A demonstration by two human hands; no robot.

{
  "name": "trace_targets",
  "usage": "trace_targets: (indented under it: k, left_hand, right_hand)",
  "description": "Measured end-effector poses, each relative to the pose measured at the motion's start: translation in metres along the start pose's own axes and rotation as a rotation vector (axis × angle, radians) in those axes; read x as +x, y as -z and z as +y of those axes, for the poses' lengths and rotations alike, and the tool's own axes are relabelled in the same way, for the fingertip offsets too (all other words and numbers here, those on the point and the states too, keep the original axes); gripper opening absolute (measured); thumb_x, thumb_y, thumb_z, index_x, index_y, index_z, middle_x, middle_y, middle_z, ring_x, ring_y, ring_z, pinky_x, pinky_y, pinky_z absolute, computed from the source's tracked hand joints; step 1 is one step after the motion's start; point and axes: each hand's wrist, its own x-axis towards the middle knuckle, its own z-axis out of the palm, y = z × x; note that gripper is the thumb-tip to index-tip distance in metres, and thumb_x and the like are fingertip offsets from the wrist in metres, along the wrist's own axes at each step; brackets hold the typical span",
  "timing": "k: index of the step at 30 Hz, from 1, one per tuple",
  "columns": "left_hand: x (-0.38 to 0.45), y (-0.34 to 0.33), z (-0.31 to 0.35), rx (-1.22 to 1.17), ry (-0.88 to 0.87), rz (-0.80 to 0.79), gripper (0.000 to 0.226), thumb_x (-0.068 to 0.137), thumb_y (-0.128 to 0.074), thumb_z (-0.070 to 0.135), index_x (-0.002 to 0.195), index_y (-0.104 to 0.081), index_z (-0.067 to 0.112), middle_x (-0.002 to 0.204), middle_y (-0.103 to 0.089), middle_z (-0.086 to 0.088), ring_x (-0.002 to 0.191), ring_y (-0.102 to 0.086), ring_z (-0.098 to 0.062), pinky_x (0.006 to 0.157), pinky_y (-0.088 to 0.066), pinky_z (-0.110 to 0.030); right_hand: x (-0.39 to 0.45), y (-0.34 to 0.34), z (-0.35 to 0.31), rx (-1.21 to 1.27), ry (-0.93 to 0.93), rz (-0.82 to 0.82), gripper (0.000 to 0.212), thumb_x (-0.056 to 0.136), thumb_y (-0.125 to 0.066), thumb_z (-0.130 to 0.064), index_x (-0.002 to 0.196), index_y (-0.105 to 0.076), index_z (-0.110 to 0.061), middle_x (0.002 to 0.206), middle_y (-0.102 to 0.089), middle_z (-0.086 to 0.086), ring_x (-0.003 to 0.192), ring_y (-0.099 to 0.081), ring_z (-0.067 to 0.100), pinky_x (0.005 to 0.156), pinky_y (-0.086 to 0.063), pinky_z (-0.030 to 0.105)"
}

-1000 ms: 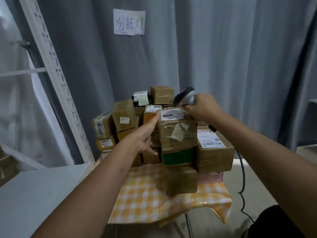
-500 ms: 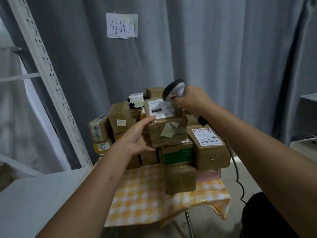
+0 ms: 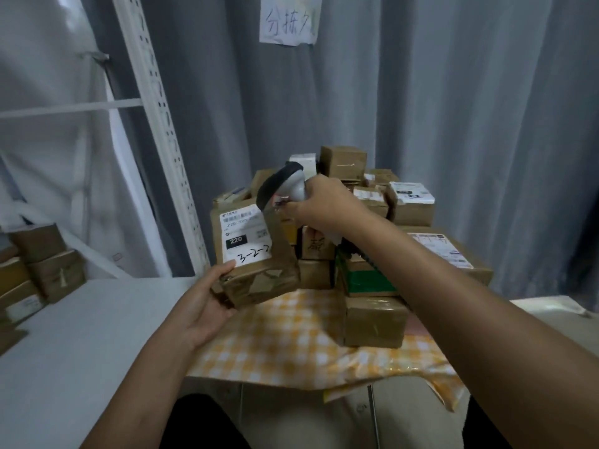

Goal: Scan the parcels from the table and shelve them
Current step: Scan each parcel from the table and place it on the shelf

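The left hand (image 3: 207,306) cups the lower left corner of a brown cardboard parcel (image 3: 256,254), fingers wrapped under it and thumb pressed on the front edge, lifting it clear of the desk (image 3: 291,345) near the desk's left edge, its white shipping label (image 3: 247,236) tilted up toward the camera. The right hand (image 3: 324,207) is closed around the grip of a handheld barcode scanner (image 3: 282,186), whose dark head hangs just above the label's upper right corner. To scan well, I judge the parcel should be held steady with the label flat to the scanner window, the beam aimed at the barcode near the label's top and the thumb kept off the print. Behind, the remaining parcels (image 3: 372,228) are stacked on the desk's checked yellow cloth. At far left, the white shelf (image 3: 81,319) holds shelved boxes (image 3: 39,267).
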Motion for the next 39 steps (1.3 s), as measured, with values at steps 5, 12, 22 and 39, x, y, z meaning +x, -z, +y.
trace_targets:
  k: [5, 12, 22, 39]
  left_hand:
    - [-0.006, 0.043, -0.029, -0.007, -0.093, 0.136, 0.064, 0.075, -0.071, 0.022, 0.136, -0.057, 0.009, 0.120, -0.072, -0.016, 0.093, -0.074, -0.025, 0.068, -0.063, -0.038]
    - [0.012, 0.071, -0.061, 0.153, -0.261, 0.215, 0.075, 0.070, -0.078, 0.016, 0.140, -0.051, 0.017, 0.130, -0.069, -0.009, 0.116, -0.067, -0.027, 0.105, -0.049, -0.049]
    - [0.039, 0.105, -0.091, 0.154, -0.201, 0.180, 0.068, 0.077, -0.074, 0.018, 0.138, -0.049, 0.034, 0.135, -0.067, 0.003, 0.126, -0.062, -0.018, 0.112, -0.041, -0.041]
    - [0.052, 0.108, -0.091, 0.242, -0.216, 0.123, 0.070, 0.084, -0.069, 0.018, 0.149, -0.042, 0.028, 0.138, -0.064, 0.000, 0.127, -0.061, -0.020, 0.111, -0.042, -0.045]
  right_hand:
    - [-0.002, -0.038, 0.008, 0.132, -0.026, -0.175, 0.024, 0.095, -0.065, -0.032, 0.102, -0.065, -0.008, 0.083, -0.075, 0.009, 0.071, -0.074, 0.022, 0.066, -0.061, 0.032]
    - [0.011, -0.091, 0.020, 0.413, -0.102, -0.226, 0.026, 0.093, -0.069, -0.030, 0.090, -0.068, -0.005, 0.069, -0.070, 0.007, 0.054, -0.062, 0.015, 0.052, -0.051, 0.026]
    - [0.036, -0.144, 0.043, 0.591, -0.189, -0.200, 0.028, 0.093, -0.068, -0.026, 0.073, -0.063, -0.007, 0.057, -0.059, 0.005, 0.047, -0.055, 0.017, 0.048, -0.044, 0.028]
    - [0.046, -0.153, 0.036, 0.611, -0.187, -0.271, 0.030, 0.093, -0.065, -0.026, 0.069, -0.062, -0.008, 0.057, -0.061, 0.006, 0.045, -0.056, 0.016, 0.045, -0.044, 0.023]
